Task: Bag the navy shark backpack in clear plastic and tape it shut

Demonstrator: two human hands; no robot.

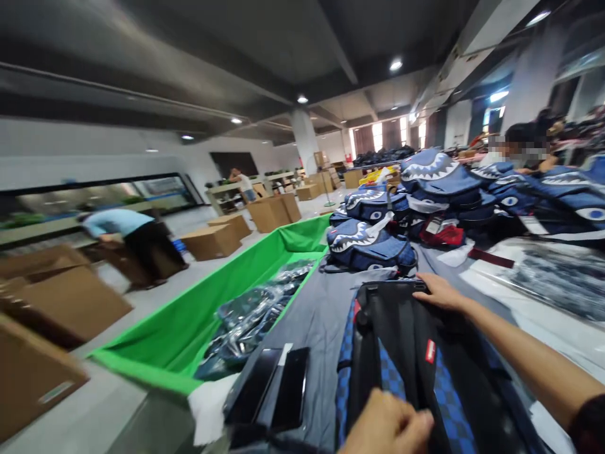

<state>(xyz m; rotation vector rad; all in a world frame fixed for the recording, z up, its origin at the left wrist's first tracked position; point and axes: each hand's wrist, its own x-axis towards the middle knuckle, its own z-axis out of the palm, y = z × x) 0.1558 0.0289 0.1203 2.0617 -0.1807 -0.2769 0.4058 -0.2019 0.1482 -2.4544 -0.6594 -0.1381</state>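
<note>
Both of the person's hands are bare: no gloves, rings or watch show on the left hand (390,425) or the right hand (439,292). The right forearm is uncovered along its whole visible length, from the wrist to near the elbow. There, at the lower right corner of the view, a dark sleeve (588,425) begins, its edge blurred.

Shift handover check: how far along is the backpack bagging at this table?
Done: bagged packs lie in the green bin. In hand: a checkered backpack lies back up on the grey table, right hand at its top edge, left hand on its near end. Left: the pile of shark-mouth backpacks is unbagged.
</note>
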